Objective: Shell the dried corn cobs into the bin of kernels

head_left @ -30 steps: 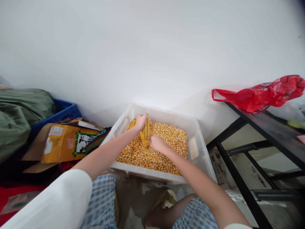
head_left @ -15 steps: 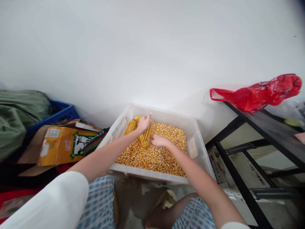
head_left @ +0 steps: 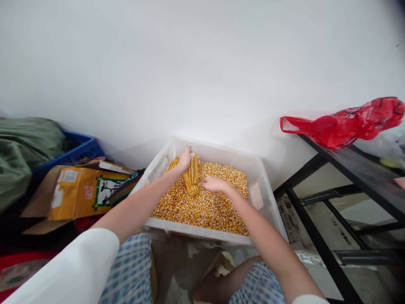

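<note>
An ear of corn (head_left: 191, 176) with yellow kernels is held tilted over the loose corn kernels (head_left: 202, 211) in a translucent white plastic tub (head_left: 202, 232). My left hand (head_left: 184, 159) is wrapped round its upper end. Curled fingers of my right hand (head_left: 213, 184) touch the right side of the ear near its lower end; the fingertips are too small to see clearly. Behind my left hand another ear of corn (head_left: 173, 163) lies on the kernels, partly hidden.
To the left are an orange cardboard box (head_left: 79, 192), a blue crate (head_left: 84, 147) and a green bag (head_left: 28, 147). At right stands a black metal frame (head_left: 311, 228) with a red plastic bag (head_left: 344, 124) on top. A white wall (head_left: 202, 63) rises behind the tub.
My left hand has shifted slightly left on the ear, uncovering more of its upper part. The right hand has moved up a little and stays at the ear's side.
</note>
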Action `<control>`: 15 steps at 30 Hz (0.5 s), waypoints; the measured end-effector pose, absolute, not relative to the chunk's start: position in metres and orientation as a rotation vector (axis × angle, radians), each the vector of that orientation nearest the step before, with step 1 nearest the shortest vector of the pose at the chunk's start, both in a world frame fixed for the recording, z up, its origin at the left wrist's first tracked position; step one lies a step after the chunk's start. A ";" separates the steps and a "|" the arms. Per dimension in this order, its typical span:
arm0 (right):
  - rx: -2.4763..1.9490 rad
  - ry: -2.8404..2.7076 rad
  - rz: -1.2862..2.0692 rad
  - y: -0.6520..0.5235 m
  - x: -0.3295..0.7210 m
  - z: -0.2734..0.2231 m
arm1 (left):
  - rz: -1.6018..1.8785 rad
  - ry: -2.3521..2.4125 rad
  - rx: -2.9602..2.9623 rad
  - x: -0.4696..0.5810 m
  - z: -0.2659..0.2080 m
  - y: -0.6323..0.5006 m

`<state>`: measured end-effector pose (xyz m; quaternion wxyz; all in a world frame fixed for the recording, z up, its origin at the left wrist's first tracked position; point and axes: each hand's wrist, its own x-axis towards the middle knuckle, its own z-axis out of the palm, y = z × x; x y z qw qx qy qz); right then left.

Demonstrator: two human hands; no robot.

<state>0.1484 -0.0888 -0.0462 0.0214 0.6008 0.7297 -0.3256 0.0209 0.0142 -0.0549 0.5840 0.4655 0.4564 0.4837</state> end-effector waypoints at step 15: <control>1.902 2.411 -0.784 -0.087 0.148 -0.043 | 1.067 0.932 0.775 0.013 -0.054 0.013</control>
